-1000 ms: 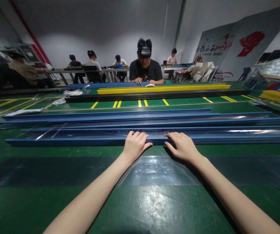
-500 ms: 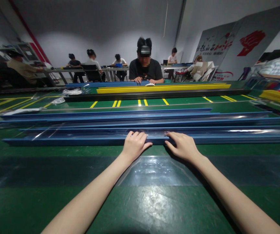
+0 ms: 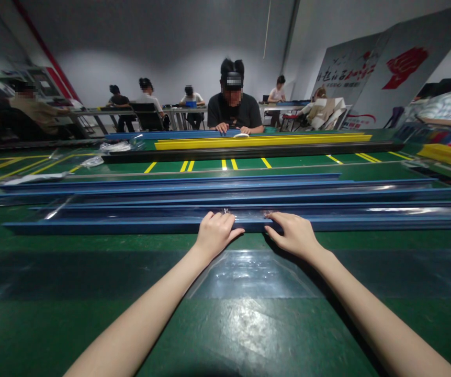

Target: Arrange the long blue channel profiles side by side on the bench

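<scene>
A long blue channel-shaped strip (image 3: 103, 228) lies crosswise in front of me, with clear plastic film (image 3: 249, 214) inside it. My left hand (image 3: 215, 233) grips its near wall left of centre, fingers bent over the top and thumb along the front. A short gap to the right, my right hand (image 3: 294, 233) holds the same wall, with its fingertips on the film inside and its thumb at the front. The fingertips of both hands are partly hidden. Nearer to me, a flat sheet of clear film (image 3: 249, 272) stretches across the green table (image 3: 225, 335) under my forearms.
More blue strips (image 3: 210, 198) lie just behind. Farther off are a black strip (image 3: 249, 153), a yellow strip (image 3: 265, 141) and crumpled clear plastic (image 3: 117, 147). A co-worker (image 3: 235, 112) sits opposite, hands on another blue strip. A yellow tray (image 3: 449, 153) stands at right.
Both hands keep their places on the blue strip. The film by my left fingertips shows a slightly different crease and glint, and the view has shifted a little.
</scene>
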`<state>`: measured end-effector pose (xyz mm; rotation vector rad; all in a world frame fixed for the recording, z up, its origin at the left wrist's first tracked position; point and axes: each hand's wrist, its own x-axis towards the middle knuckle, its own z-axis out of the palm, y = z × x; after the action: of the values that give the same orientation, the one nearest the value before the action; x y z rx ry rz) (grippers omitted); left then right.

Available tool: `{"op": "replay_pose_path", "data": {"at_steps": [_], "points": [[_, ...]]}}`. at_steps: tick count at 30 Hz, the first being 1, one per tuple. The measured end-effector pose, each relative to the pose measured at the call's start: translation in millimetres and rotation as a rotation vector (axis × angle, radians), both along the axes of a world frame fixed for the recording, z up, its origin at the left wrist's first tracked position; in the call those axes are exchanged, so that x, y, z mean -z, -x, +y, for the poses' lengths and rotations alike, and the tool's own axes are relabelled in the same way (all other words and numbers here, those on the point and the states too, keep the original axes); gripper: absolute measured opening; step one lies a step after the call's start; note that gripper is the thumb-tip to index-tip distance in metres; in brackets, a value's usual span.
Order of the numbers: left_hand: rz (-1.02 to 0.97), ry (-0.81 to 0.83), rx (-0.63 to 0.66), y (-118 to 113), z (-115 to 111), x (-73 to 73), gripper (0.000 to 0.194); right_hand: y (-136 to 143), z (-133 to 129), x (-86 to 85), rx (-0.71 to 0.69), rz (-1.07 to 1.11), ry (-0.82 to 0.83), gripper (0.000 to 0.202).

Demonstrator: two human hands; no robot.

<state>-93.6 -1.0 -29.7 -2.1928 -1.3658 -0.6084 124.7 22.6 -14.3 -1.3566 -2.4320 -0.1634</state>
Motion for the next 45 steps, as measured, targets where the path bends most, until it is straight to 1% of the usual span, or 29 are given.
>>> {"op": "replay_pose_path", "data": {"at_steps": [28,45], "points": [[0.006,0.045,-0.022,0.5,1.6,0.8,0.037,-0.2,2.4,-0.9,0.033,-0.023,0.033,0.037],[-0.011,0.037,-0.024,0.6,2.6,0.1,0.039,-0.8,2.5,-3.4,0.045,-0.002,0.057,0.036]]}}
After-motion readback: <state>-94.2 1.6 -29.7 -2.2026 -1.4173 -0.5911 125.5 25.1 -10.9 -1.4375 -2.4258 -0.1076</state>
